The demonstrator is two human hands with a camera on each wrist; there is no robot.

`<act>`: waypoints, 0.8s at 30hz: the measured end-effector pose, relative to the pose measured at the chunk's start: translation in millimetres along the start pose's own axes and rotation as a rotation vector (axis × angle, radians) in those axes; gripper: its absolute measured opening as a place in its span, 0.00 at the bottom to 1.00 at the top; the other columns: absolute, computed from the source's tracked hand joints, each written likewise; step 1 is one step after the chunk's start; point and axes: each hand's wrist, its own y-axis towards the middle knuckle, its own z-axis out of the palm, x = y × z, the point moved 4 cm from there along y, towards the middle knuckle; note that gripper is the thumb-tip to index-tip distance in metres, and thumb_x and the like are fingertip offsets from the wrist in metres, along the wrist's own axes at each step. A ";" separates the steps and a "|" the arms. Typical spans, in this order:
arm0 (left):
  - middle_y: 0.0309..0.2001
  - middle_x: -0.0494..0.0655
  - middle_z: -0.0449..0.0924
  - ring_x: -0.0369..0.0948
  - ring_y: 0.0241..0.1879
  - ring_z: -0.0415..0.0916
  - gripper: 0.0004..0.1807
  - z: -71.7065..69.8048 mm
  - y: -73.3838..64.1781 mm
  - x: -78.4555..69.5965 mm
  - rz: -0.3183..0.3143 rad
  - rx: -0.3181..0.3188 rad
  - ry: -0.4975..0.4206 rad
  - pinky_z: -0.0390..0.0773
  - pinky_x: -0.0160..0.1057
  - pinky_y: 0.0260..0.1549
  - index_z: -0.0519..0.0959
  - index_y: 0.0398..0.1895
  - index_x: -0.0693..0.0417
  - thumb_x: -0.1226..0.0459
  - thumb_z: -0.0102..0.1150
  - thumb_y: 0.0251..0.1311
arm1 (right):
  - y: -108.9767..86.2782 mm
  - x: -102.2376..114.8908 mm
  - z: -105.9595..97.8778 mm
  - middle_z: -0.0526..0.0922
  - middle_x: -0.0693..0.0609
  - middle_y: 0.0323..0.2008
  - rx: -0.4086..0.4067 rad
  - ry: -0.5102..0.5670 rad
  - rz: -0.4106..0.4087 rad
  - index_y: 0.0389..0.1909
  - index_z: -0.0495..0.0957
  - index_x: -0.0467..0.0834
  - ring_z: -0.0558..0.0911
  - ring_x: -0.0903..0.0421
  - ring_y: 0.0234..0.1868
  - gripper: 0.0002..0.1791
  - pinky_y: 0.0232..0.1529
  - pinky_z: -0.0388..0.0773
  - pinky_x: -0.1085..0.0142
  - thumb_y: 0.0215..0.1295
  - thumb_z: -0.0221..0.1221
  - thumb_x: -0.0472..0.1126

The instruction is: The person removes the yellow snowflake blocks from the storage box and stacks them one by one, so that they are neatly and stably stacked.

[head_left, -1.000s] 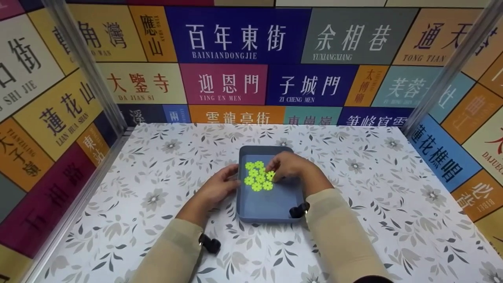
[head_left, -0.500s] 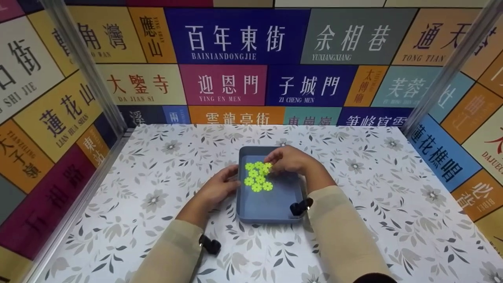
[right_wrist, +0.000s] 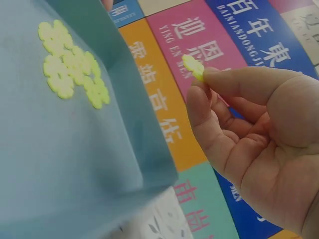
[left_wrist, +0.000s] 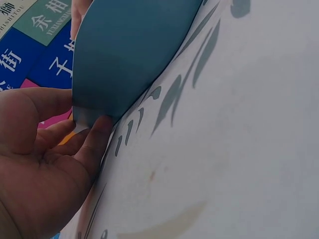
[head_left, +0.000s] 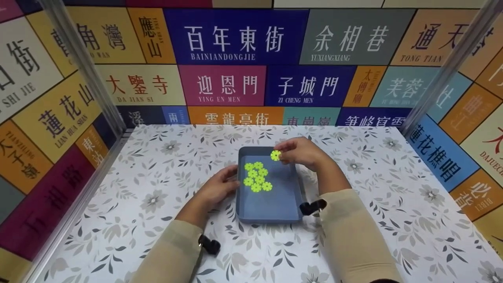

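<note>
Fingers of the right hand (head_left: 303,152) are pinching one lime flower piece (head_left: 274,153), its flat face showing upward, by the far end of the tray (head_left: 271,206); the left hand (head_left: 215,188), fingers extended, is touching its side. The tray's long axis is running near-to-far across the leafy tabletop (head_left: 122,196) (sign-printed walls (head_left: 235,45) are rising behind).

A flat tabletop (head_left: 353,169), its smooth white surface printed with grey and beige leaf sprays and large grey-and-beige blossoms (head_left: 153,200), carries a shallow, rectangular, blue-grey tray (head_left: 271,206) with rounded corners and raised walls. The tray lies slightly past the middle towards twelve o'clock, its long sides running from twelve to six. Around it, printed blossoms show near nine, ten, two, three and five o'clock. The left wrist view shows a small brownish spot (left_wrist: 152,176) on the surface.
</note>
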 end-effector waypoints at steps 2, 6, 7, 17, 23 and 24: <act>0.83 0.53 0.62 0.53 0.81 0.65 0.37 -0.1 0.5 0.5 -0.003 -0.003 -0.005 0.72 0.53 0.77 0.64 0.83 0.53 0.71 0.60 0.71 | -5.9 -2.6 -6.1 0.86 0.44 0.55 -0.024 0.021 0.004 0.59 0.87 0.48 0.89 0.49 0.52 0.17 0.65 0.86 0.48 0.71 0.67 0.39; 0.83 0.54 0.63 0.53 0.81 0.66 0.36 -0.6 2.4 2.7 0.006 0.001 -0.007 0.73 0.53 0.76 0.64 0.82 0.54 0.70 0.59 0.72 | -18.2 -9.7 -17.9 0.83 0.42 0.62 -0.044 0.084 -0.005 0.65 0.83 0.44 0.87 0.46 0.58 0.20 0.64 0.87 0.54 0.75 0.64 0.39; 0.83 0.55 0.64 0.53 0.81 0.66 0.35 -0.8 2.7 3.2 0.008 0.001 -0.006 0.73 0.54 0.76 0.64 0.82 0.54 0.70 0.59 0.73 | -21.0 -11.8 -20.9 0.82 0.42 0.64 -0.048 0.096 -0.009 0.66 0.82 0.43 0.87 0.45 0.59 0.20 0.63 0.87 0.56 0.76 0.63 0.39; 0.82 0.55 0.64 0.54 0.81 0.66 0.36 -1.3 2.2 1.2 0.011 -0.011 0.001 0.72 0.53 0.77 0.65 0.82 0.54 0.71 0.60 0.71 | -33.2 -45.1 -44.0 0.83 0.46 0.59 -0.143 0.212 -0.008 0.68 0.78 0.35 0.90 0.57 0.48 0.24 0.53 0.89 0.68 0.75 0.63 0.36; 0.82 0.54 0.65 0.54 0.80 0.67 0.36 -1.7 0.7 0.2 0.010 -0.015 0.005 0.72 0.53 0.77 0.66 0.82 0.53 0.71 0.61 0.71 | -29.9 -69.0 -52.1 0.83 0.47 0.60 -0.194 0.248 0.046 0.69 0.78 0.36 0.89 0.56 0.50 0.24 0.54 0.89 0.67 0.74 0.65 0.36; 0.82 0.54 0.65 0.54 0.80 0.66 0.36 -1.7 0.5 -0.2 0.011 -0.014 0.007 0.72 0.54 0.77 0.66 0.82 0.53 0.71 0.60 0.71 | -29.5 -72.9 -53.6 0.83 0.47 0.60 -0.201 0.248 0.055 0.69 0.78 0.36 0.89 0.56 0.51 0.24 0.54 0.89 0.67 0.74 0.65 0.36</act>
